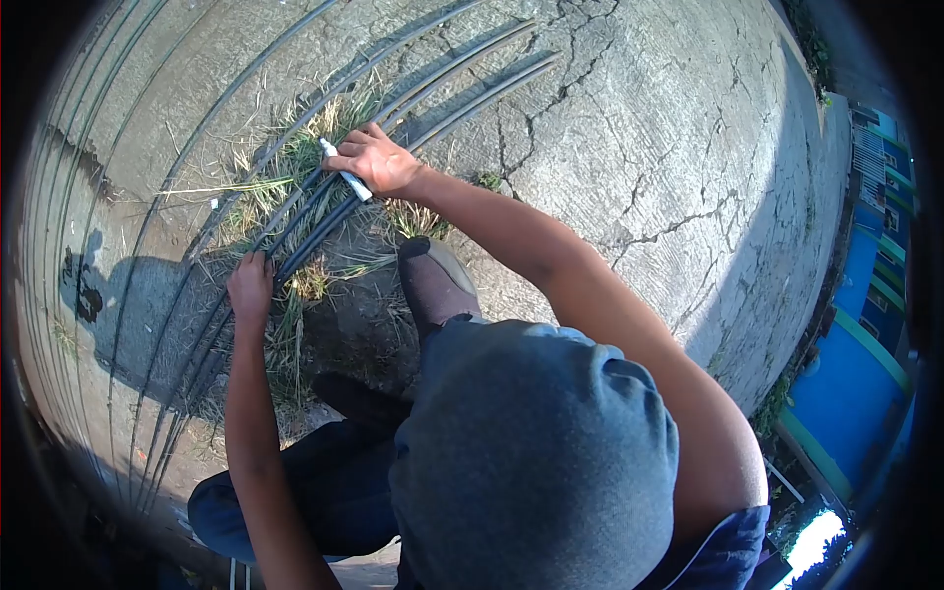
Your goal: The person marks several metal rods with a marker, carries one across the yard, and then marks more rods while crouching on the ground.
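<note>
My right hand is closed around a slim white tube with a narrow tip, possibly a marker. The tube lies crosswise just above a bundle of long dark rods, and the hand rests over them. Lower left, my left hand has its fingers curled onto the same rods. Part of its grip is hidden behind the back of the hand. The rods run from the lower left to the upper right and fan apart at their far ends.
Dry grass tufts grow under the rods. More long thin rods curve along the left side. Cracked concrete spreads to the right. A brown shoe stands close to the bundle. Blue-grey cloth fills the lower middle.
</note>
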